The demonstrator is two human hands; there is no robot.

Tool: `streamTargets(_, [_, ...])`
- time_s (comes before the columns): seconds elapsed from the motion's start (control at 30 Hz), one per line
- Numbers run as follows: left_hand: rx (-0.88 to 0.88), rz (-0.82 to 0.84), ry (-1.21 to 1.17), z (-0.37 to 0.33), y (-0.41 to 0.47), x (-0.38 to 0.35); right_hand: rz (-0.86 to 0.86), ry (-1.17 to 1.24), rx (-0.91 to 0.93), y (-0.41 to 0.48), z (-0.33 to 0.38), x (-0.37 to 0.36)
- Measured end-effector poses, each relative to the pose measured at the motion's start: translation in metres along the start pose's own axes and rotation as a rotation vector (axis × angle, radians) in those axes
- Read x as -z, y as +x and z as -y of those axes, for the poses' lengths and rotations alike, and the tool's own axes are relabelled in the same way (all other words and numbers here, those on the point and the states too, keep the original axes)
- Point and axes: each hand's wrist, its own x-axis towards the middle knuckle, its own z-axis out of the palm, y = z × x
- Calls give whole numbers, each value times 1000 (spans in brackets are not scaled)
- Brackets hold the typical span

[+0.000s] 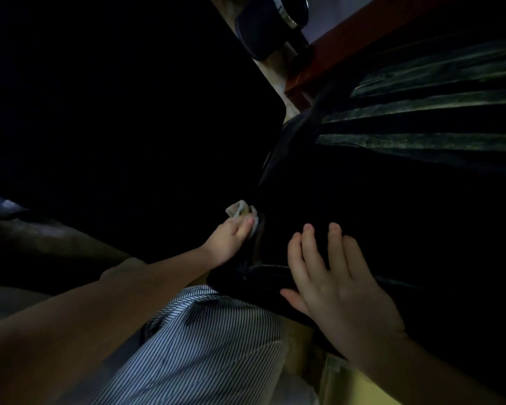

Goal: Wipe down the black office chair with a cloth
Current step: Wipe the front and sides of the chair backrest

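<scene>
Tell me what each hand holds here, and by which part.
The left hand holds the bunched pale cloth by its near end, pressed to the black chair. The right hand holds nothing; it rests flat on the chair.

Gap between black chair (392, 214) and dark panel (114, 112): narrow; lower end filled by left hand (228, 241) holding cloth (238, 209). Upper end: pale floor strip (275, 83) open, then closed off by dark round object (260, 27) and red-brown wooden edge (348, 39). Near side: striped garment (202, 331) crowds access from below.
</scene>
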Motion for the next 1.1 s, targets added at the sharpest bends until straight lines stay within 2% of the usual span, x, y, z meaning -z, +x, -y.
streamTargets(0.13, [-10,23,166,12,-23,1,-10,-23,-1,1,-1,0])
streamTargets(0.3, [12,31,253,20,-54,2,-6,-32,10,0,-2,-1])
streamTargets(0.37, [51,1,100,21,-64,9,-10,-39,9,-1,-1,-2])
streamTargets(0.47, [250,-77,-378,19,-67,8,-8,-51,2,0,0,-2])
streamTargets(0.57, [413,-101,-655,8,-59,-2,-10,-27,-2,1,-1,-1])
streamTargets(0.67, [488,-127,-711,-3,-56,-6,7,-11,0,2,-1,-3])
streamTargets(0.83, [427,-93,-723,-23,-64,-13,29,9,8,4,0,-1])
streamTargets(1.1, [483,-137,-877,-48,-70,-2,70,30,21,8,-2,8])
